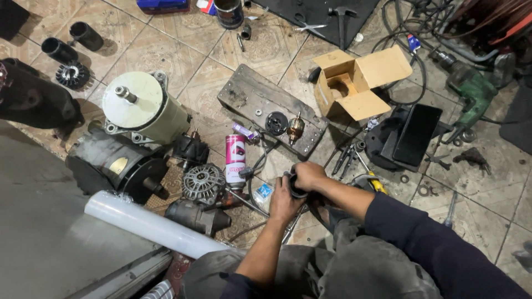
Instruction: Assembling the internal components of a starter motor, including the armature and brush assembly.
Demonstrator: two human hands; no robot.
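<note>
A grey slab (44,232) fills the lower left, with a white roll (149,224) lying across its edge. Above them a cream motor (147,111) stands on the tiled floor (221,61), shaft up, just beside a dark motor (108,163) lying on its side. A worn plank (249,97) sits in the middle of the floor, carrying a black disc (276,123) and a copper armature (295,129). An open cardboard box (357,83) stands to its right, and beyond that a green drill (471,94) lies among cables. A black block (413,135) rests below the box.

Nearer the person, a finned grey alternator part (203,184) lies beside a pink and white spray can (235,160), both to the left of the hands. Pliers (346,158) and a yellow-handled tool (377,182) lie just to the right.

The left hand (282,202) and right hand (310,174) meet over the person's knees, both clasped around a small black part (295,188). The left fingers curl under it and the right fingers wrap over its top, pressed together. The part sits between the two palms, mostly hidden, so its shape cannot be told.
</note>
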